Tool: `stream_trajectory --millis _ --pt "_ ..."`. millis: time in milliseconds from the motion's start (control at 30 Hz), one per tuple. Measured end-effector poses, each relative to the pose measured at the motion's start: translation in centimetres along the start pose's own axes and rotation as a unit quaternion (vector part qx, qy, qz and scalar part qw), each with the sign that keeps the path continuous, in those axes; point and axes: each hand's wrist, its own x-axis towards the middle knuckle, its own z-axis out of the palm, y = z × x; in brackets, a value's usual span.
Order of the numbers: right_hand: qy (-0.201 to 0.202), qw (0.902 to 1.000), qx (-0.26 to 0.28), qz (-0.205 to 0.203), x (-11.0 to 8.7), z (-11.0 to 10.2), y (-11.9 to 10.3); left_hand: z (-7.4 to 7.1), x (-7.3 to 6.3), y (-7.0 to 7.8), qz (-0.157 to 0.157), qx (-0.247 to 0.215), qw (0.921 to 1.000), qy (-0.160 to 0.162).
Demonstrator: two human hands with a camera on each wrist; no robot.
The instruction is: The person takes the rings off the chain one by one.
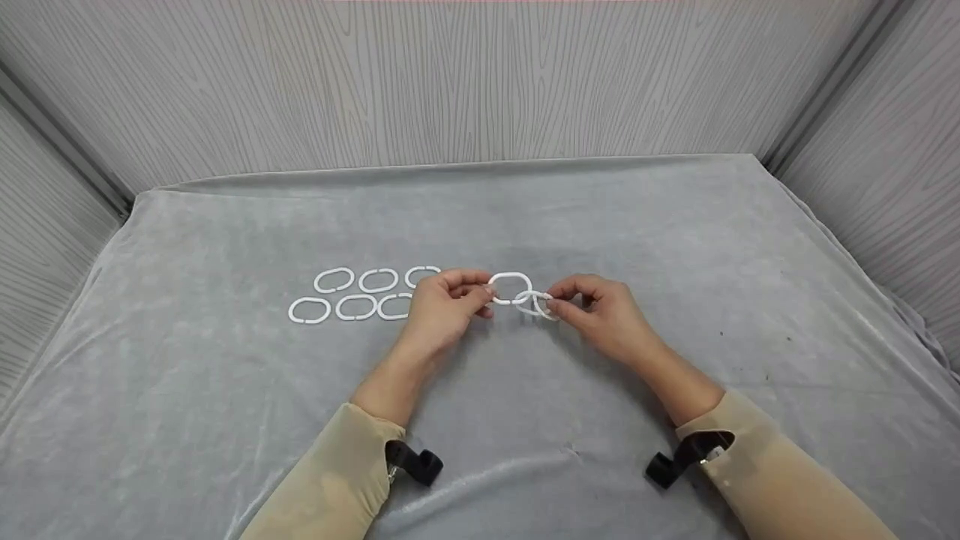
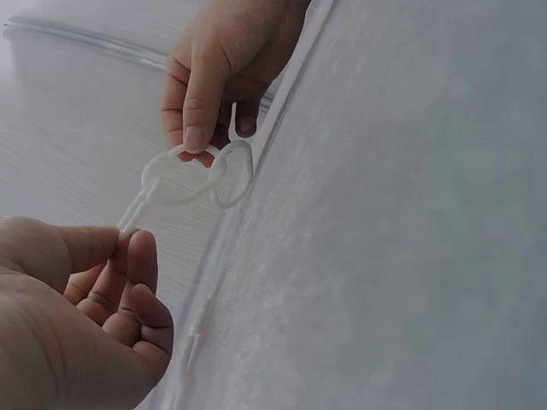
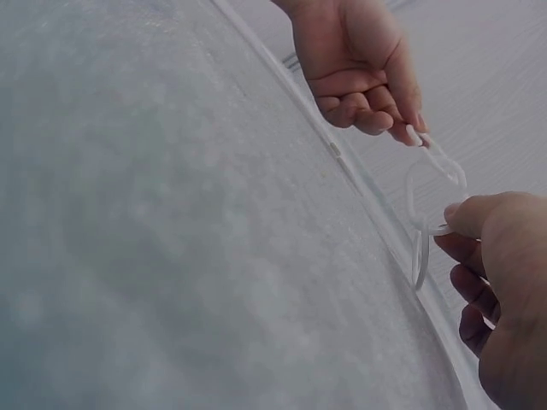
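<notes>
In the head view my left hand [image 1: 442, 311] pinches the left end of a white oval plastic link [image 1: 510, 275] between thumb and fingers. My right hand [image 1: 611, 315] pinches a second white link [image 2: 184, 202], which passes through the first. A third white link [image 3: 417, 266] hangs from the second one, below the right fingertips in the right wrist view. The three links form a short chain between the hands, held over the grey cloth. Left of the left hand, several loose white links [image 1: 307, 322] lie in two rows, the nearest partly hidden by that hand.
A wrinkled grey cloth [image 1: 225, 420] covers the table. Pale wood-grain panels [image 1: 450, 82] stand behind it and at both sides. Black wrist mounts [image 1: 424, 465] stick out from the beige sleeves [image 1: 322, 472]. A few dark specks dot the cloth at right.
</notes>
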Motion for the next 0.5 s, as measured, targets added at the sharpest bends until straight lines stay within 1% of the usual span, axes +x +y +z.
stream_trajectory --millis 133,233,367,500 --pt "0.009 0.9999 -0.003 -0.009 -0.09 -0.04 -0.09 0.08 -0.12 0.29 0.012 0.006 0.9999 0.003" --pt "0.014 0.9997 -0.009 -0.017 -0.11 -0.07 -0.19 0.10 -0.17 0.48 0.015 0.006 0.9999 0.006" --pt "0.015 0.9995 -0.011 -0.025 -0.05 -0.08 -0.31 0.09 -0.18 0.71 0.010 0.010 0.9999 0.007" --pt "0.014 0.9993 -0.012 -0.031 -0.02 -0.08 -0.36 0.09 -0.25 0.77 0.006 0.024 0.9997 0.003"
